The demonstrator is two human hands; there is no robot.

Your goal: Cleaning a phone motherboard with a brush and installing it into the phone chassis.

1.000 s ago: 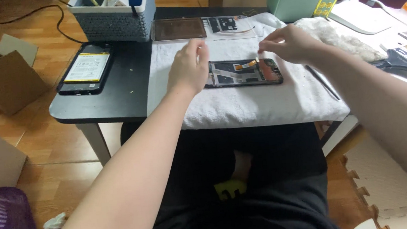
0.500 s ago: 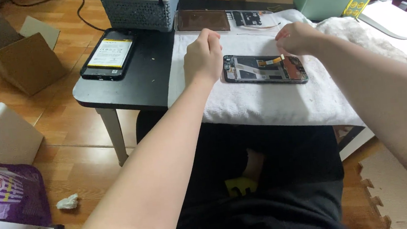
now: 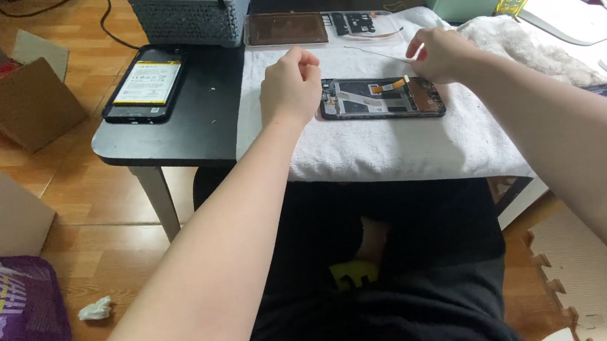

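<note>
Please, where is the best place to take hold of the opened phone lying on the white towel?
Probably by the long edges of the opened phone, from above near its middle. It lies flat on the white towel, its inner parts face up, and an orange flex cable crosses the top, so avoid the inside.

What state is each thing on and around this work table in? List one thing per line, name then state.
opened phone: back off, insides showing, flat on the white towel.
left hand: loosely closed, at the phone's left end.
right hand: pinching thin tweezers above the phone.
battery phone: back off, battery exposed, flat on the black table.
cardboard box: open, on the floor.
grey basket: upright, holding tools.
</note>
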